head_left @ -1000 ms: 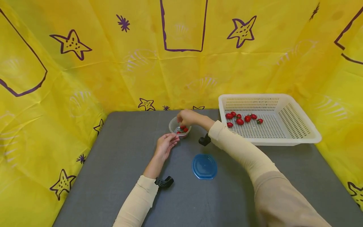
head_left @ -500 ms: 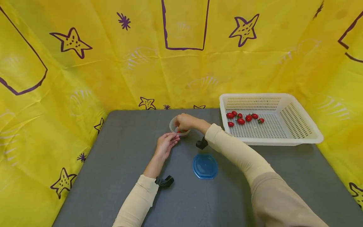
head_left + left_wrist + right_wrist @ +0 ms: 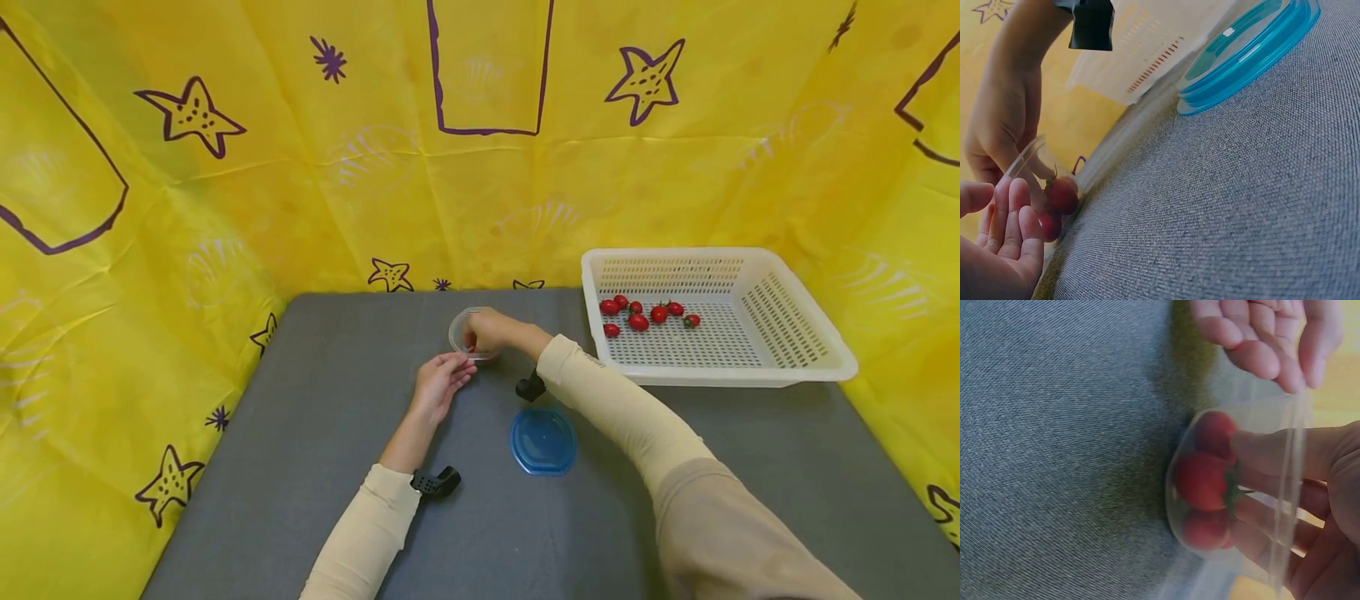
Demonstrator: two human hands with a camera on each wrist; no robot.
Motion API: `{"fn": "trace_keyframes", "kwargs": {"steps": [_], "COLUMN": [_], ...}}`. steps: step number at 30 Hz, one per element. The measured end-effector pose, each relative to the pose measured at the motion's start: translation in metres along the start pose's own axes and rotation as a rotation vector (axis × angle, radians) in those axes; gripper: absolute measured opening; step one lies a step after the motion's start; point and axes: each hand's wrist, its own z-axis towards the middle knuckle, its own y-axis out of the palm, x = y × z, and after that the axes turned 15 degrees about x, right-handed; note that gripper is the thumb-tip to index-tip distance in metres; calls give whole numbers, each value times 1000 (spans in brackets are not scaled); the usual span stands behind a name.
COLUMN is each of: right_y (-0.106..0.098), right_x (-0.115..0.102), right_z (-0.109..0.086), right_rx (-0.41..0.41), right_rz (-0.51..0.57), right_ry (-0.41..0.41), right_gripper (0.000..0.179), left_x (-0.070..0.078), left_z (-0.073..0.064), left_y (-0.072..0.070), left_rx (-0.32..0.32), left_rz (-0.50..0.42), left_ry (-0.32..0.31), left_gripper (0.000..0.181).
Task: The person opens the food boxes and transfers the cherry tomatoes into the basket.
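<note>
My left hand [image 3: 442,385] pinches the near rim of a clear round plastic container [image 3: 456,332] between thumb and fingertips. My right hand [image 3: 491,331] reaches down inside the container from the right. In the right wrist view, its thumb [image 3: 1266,450] touches one cherry tomato [image 3: 1215,432], and its fairly straight fingers [image 3: 1260,540] lie against the stem of another tomato [image 3: 1200,481]. A third red tomato [image 3: 1205,529] sits below these. The far side of the tomatoes is hidden. A blue lid [image 3: 543,442] lies on the table in front of the container.
A white perforated basket [image 3: 806,350] holding several cherry tomatoes [image 3: 638,322] stands at the back right. The grey table [image 3: 337,358] runs back to a yellow printed curtain [image 3: 300,192]. A black camera sits at each wrist.
My right hand has lowered deeper into the container, covering most of the tomatoes from the head view. The left hand stays at the rim. The basket and lid keep their places.
</note>
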Motion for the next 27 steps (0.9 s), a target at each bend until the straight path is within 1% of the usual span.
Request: {"fn": "trace_keyframes", "kwargs": {"steps": [4,7,11,14,22,27], "right_y": [7,10,11,12,11,6], "right_x": [3,3,2,2,2,2], "right_z": [-1,-1,0,1,2,1], "right_rx": [1,10,22,27,39,50], "right_rz": [15,8,-32,-42,-27,0], "right_ry": [30,28,3,3,6,0], "right_gripper": [15,15,17,17,13,15], "left_x": [-2,-2,-2,-2,-2,-1], "left_z": [0,0,-2,-2,1,1], "left_y": [0,0,1,1,1,1], "left_rx": [4,4,6,6,1,7], "left_rz": [18,21,14,17,11,1], "left_ry": [-6,-7,-12,-9,6,2], "left_gripper": [9,9,8,8,10,8]}}
